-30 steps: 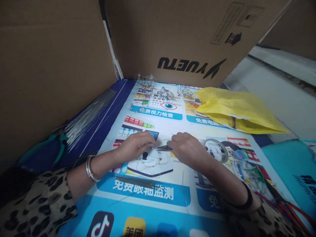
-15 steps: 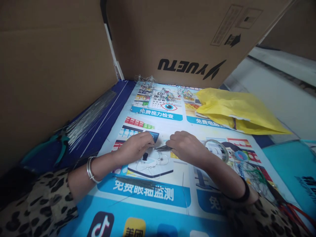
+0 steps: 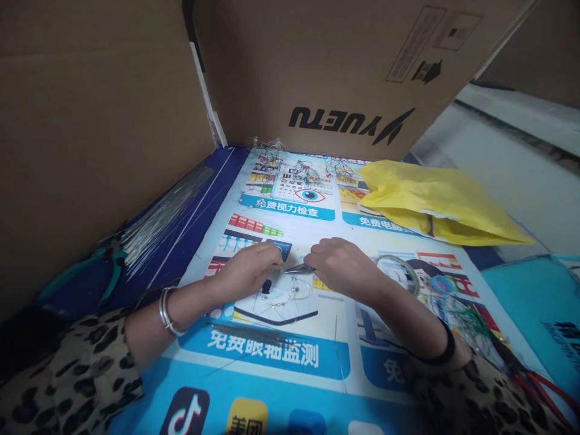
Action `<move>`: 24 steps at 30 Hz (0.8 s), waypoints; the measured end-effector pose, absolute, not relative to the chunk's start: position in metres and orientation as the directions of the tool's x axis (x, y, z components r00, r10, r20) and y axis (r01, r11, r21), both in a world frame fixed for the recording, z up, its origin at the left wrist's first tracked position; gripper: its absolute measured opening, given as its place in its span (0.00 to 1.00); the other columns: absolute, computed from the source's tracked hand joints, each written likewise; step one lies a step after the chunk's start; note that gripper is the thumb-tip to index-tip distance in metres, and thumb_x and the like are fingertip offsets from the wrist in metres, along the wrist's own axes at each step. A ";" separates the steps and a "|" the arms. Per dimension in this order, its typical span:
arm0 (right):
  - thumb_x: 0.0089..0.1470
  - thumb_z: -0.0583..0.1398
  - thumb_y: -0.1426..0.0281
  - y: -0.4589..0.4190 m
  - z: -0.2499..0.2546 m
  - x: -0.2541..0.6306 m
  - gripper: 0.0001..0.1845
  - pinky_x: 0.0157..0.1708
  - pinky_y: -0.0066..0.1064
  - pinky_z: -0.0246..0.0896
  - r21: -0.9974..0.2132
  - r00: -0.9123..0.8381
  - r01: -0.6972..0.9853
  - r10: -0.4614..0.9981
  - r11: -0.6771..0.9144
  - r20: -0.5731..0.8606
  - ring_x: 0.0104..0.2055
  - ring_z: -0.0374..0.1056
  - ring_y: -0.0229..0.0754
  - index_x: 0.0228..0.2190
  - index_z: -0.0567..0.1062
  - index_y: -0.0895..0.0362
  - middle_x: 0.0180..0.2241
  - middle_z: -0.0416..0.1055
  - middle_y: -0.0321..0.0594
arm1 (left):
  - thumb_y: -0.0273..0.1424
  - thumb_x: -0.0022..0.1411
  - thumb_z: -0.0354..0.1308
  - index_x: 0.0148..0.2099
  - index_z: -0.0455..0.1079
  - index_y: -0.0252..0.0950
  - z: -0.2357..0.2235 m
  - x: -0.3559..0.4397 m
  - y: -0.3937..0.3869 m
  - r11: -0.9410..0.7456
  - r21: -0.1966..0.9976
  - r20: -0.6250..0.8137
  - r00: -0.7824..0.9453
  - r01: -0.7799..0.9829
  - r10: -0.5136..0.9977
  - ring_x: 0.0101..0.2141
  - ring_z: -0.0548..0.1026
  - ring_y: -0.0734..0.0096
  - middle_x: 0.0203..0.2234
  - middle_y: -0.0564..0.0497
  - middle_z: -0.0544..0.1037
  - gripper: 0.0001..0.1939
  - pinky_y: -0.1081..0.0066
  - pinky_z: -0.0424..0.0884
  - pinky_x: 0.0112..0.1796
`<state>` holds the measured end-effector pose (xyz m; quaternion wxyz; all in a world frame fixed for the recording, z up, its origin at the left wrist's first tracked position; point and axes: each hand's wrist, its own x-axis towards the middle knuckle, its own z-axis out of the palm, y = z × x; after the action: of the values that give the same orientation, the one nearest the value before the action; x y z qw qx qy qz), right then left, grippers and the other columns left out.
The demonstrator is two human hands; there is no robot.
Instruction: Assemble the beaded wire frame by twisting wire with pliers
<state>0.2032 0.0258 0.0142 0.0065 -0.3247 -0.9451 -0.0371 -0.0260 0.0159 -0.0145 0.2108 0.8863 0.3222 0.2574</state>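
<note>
My left hand (image 3: pixel 251 270) is closed in a pinch on a thin wire (image 3: pixel 277 296) that loops down onto the printed poster (image 3: pixel 281 362), carrying small beads. My right hand (image 3: pixel 342 267) is closed around small metal pliers (image 3: pixel 299 268), whose tip points left and meets my left fingertips. Both hands hover just over the poster's middle. A silver bangle sits on my left wrist and a dark band on my right.
A bundle of straight silver wires (image 3: pixel 158 217) and teal-handled pliers (image 3: pixel 97 266) lie at the left. A yellow plastic bag (image 3: pixel 435 202) lies at the back right. Tangled coloured wires (image 3: pixel 462 320) and a wire ring (image 3: pixel 399 269) lie right. Cardboard walls (image 3: pixel 317 72) stand behind.
Both hands have shifted slightly up and away; the pliers' tip has closed in on my left fingertips. Nothing else has moved.
</note>
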 end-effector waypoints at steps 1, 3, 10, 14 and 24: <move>0.51 0.54 0.76 0.026 0.014 0.203 0.07 0.28 0.31 0.41 0.070 -0.790 0.613 0.612 0.787 0.040 0.28 0.58 0.38 0.25 0.70 0.55 0.24 0.67 0.36 | 0.18 0.56 0.43 0.32 0.59 0.35 -0.014 -0.026 0.016 -0.702 0.540 0.317 0.661 0.464 0.680 0.31 0.64 0.72 0.28 0.51 0.66 0.09 0.73 0.61 0.31; 0.50 0.54 0.77 0.026 0.013 0.204 0.08 0.28 0.31 0.41 0.074 -0.791 0.612 0.610 0.787 0.049 0.28 0.57 0.38 0.24 0.70 0.56 0.23 0.67 0.36 | 0.18 0.56 0.43 0.32 0.59 0.35 -0.013 -0.025 0.016 -0.701 0.537 0.309 0.663 0.470 0.682 0.30 0.64 0.72 0.27 0.52 0.66 0.09 0.73 0.60 0.31; 0.52 0.53 0.77 0.026 0.013 0.203 0.10 0.28 0.31 0.40 0.082 -0.795 0.607 0.602 0.791 0.075 0.26 0.56 0.36 0.24 0.70 0.56 0.23 0.67 0.36 | 0.20 0.59 0.44 0.33 0.61 0.35 -0.014 -0.026 0.017 -0.695 0.546 0.312 0.656 0.468 0.687 0.31 0.65 0.73 0.28 0.52 0.67 0.08 0.73 0.62 0.31; 0.52 0.53 0.77 0.025 0.012 0.204 0.09 0.28 0.32 0.40 0.107 -0.780 0.626 0.622 0.773 0.067 0.27 0.56 0.37 0.24 0.70 0.56 0.23 0.67 0.36 | 0.22 0.62 0.46 0.37 0.65 0.34 -0.019 -0.028 0.018 -0.708 0.552 0.346 0.651 0.441 0.675 0.31 0.66 0.73 0.29 0.51 0.69 0.07 0.73 0.63 0.32; 0.54 0.57 0.69 0.002 0.003 0.215 0.06 0.33 0.33 0.47 0.122 -0.666 0.746 0.734 0.654 0.137 0.34 0.60 0.42 0.34 0.72 0.56 0.30 0.68 0.39 | 0.27 0.64 0.48 0.44 0.70 0.37 -0.028 -0.027 0.022 -0.728 0.558 0.425 0.616 0.400 0.664 0.35 0.71 0.73 0.33 0.50 0.75 0.11 0.74 0.67 0.35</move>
<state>0.2152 0.0018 0.0029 0.0376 -0.4072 -0.9087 -0.0840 -0.0268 0.0224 -0.0279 0.2091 0.8741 0.3041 0.3157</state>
